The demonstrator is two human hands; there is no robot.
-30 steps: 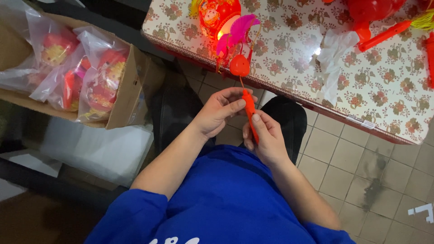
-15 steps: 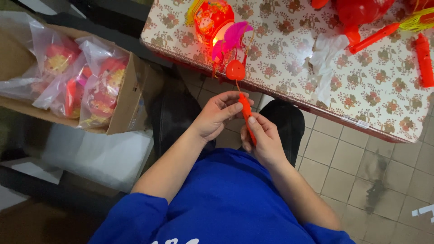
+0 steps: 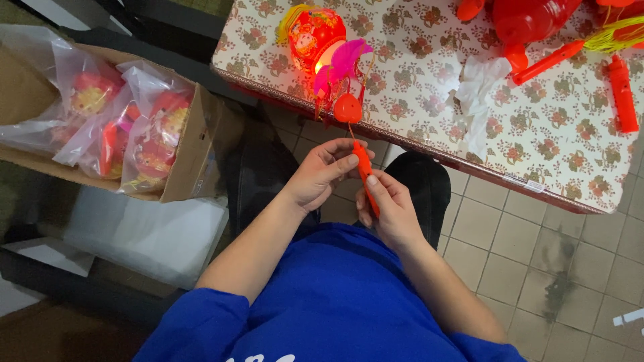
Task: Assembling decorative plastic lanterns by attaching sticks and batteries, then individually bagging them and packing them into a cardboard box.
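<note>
My left hand (image 3: 322, 175) and my right hand (image 3: 389, 209) both grip a slim orange-red stick handle (image 3: 365, 173) in front of my lap. A thin cord runs from its upper end to a small red heart piece (image 3: 347, 108) hanging off the table edge. Above that, a lit red and yellow toy lantern (image 3: 314, 35) with pink wing-like parts (image 3: 343, 64) lies on the floral tablecloth (image 3: 416, 80). My thumbs press on the handle; my fingers curl around it.
A cardboard box (image 3: 191, 154) at the left holds several bagged red lanterns (image 3: 151, 137). On the table lie crumpled white plastic (image 3: 479, 94), loose orange-red handles (image 3: 622, 94) and more red lantern parts (image 3: 530, 23). Tiled floor (image 3: 537, 261) lies at the right.
The handle and both hands stay in nearly the same grip; my fingers shift slightly along the stick. The view has drifted, and the lantern sits a little farther left.
</note>
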